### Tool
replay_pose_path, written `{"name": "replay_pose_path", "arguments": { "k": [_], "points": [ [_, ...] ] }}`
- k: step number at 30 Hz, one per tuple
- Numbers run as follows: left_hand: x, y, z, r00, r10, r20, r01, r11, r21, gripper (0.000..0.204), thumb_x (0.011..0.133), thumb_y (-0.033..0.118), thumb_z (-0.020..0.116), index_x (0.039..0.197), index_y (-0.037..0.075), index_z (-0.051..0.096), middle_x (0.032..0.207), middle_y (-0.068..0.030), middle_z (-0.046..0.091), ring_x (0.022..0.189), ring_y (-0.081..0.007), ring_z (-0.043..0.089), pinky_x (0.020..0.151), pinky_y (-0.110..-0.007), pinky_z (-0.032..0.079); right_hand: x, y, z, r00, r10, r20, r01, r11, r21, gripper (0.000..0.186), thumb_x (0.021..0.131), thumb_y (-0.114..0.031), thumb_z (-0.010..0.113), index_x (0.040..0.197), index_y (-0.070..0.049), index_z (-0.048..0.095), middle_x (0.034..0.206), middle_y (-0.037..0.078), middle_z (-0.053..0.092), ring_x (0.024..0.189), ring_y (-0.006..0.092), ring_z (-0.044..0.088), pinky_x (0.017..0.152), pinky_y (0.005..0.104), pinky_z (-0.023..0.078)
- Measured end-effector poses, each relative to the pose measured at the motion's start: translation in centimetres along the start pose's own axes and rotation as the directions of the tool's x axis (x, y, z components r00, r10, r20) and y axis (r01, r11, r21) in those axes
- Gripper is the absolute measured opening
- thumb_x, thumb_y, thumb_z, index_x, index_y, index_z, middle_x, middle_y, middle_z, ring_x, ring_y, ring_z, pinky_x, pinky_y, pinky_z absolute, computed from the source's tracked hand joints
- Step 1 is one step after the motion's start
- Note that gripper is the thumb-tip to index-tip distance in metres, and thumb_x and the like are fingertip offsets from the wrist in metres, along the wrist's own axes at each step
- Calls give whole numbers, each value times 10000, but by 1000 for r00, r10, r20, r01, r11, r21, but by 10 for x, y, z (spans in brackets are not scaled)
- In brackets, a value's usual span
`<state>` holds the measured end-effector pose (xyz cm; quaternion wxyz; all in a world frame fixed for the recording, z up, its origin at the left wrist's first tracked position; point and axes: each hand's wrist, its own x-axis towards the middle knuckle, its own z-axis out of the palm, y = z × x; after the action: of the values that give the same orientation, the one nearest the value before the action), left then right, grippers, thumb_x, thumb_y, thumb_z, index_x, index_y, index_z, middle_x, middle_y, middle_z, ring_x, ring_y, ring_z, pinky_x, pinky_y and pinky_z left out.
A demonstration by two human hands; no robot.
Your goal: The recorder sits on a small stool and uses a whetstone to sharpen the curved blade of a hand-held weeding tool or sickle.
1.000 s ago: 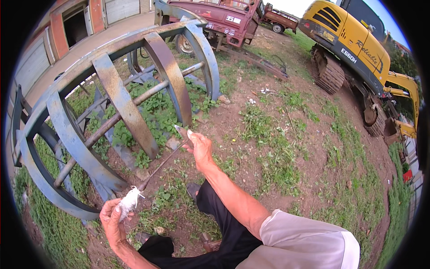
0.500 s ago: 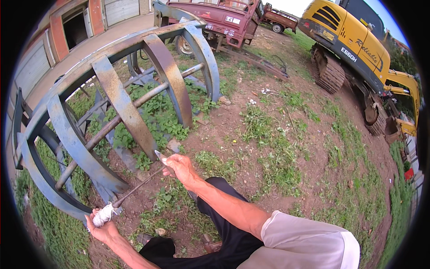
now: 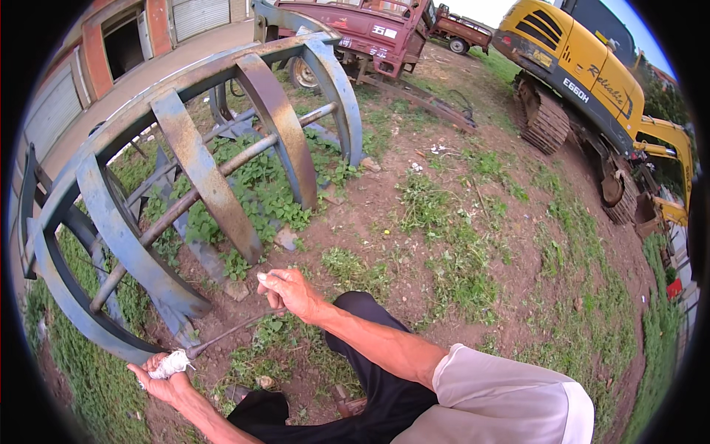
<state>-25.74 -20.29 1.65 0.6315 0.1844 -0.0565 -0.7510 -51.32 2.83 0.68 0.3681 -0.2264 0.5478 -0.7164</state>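
Note:
A long tool with a thin dark metal shaft (image 3: 235, 331) and a grip wrapped in white cord (image 3: 174, 364) slants across at the lower left. My left hand (image 3: 164, 381) is closed round the wrapped grip, thumb stretched outward. The shaft's far end passes under my right hand (image 3: 290, 293), where it is lost from sight. That hand has its thumb and fingers drawn together in a pinch; what lies between them, if anything, is hidden. Just beyond both hands stands a large blue, rusty grapple-like steel frame (image 3: 181, 137) with curved ribs.
Weeds (image 3: 451, 274) grow in patches on the bare soil around me. A yellow excavator (image 3: 569, 63) stands at the far right. Behind the frame is a dark red cargo vehicle (image 3: 362, 33); a metal bar (image 3: 425, 103) juts toward the excavator. Garage-like buildings (image 3: 92, 52) line the far left.
My right hand has shifted slightly down and turned; the pointed metal piece seen at its fingertips no longer shows. My left hand has tilted, its thumb now pointing outward, and the shaft lies lower.

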Motion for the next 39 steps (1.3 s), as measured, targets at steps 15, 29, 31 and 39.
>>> {"name": "replay_pose_path", "arguments": {
  "k": [15,29,31,39],
  "points": [
    [-12,12,3,976,-14,218,8,1000,29,404,983,299,572,677,106,391,575,-10,354,548,-117,319,552,-273,321,-1,20,4,991,129,34,-130,991,35,511,969,-489,509,849,-4,614,561,9,468,464,88,381,425,270,324],
    [-20,7,14,947,35,320,-71,992,100,368,988,292,566,729,82,409,600,-15,367,567,-135,377,585,-310,388,-5,24,6,941,337,24,-338,935,112,503,974,-472,519,873,15,596,562,14,488,432,105,431,386,277,338],
    [-23,8,21,988,91,127,-105,988,111,358,951,292,625,752,68,431,629,-24,411,615,-162,444,652,-334,463,-5,19,11,973,227,28,-229,969,93,497,976,-469,518,872,10,598,562,14,492,442,94,425,394,272,333],
    [30,38,-32,1000,7,-4,-6,975,222,381,911,319,669,693,38,532,686,-83,573,732,-228,587,746,-382,549,-15,1,12,941,-307,143,320,944,-77,428,998,-396,521,878,9,589,565,-3,481,501,59,394,446,250,313]
  ]
}}
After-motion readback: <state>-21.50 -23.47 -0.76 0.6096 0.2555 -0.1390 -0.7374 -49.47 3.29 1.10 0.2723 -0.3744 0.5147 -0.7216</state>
